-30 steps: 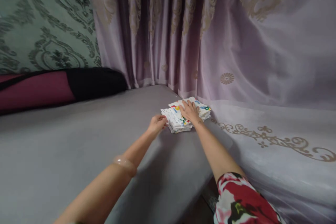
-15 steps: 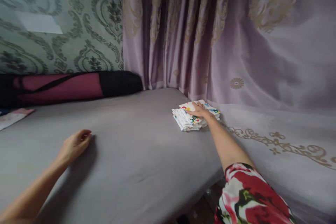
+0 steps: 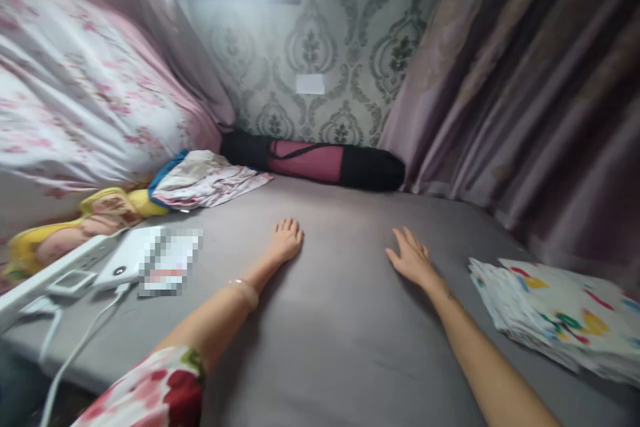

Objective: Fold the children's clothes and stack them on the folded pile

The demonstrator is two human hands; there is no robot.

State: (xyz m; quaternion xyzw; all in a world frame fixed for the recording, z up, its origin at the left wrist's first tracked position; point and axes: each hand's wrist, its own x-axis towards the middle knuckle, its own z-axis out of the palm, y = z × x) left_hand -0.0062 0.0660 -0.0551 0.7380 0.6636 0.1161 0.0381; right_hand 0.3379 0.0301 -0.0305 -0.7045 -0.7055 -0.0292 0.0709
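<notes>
At far left, a dark round mark is noted on the white device. On the pack beside it, which is pixelated, a reddish band can be made out, but any lettering cannot be read. The cloth stack, at far right on the bed, is printed with red, yellow, green and blue shapes.

The bed's left side is occupied by a power strip, a cable and a yellow toy. Clothes are heaped beyond these, near a maroon and black bag laid along the wall. A mauve curtain is hung behind the stack.

The left hand is laid palm down on the bed, fingers slightly parted, well apart from the pack. The right hand is held palm down, fingers spread, between the left hand and the stack; whether the bed is touched by it cannot be told.
</notes>
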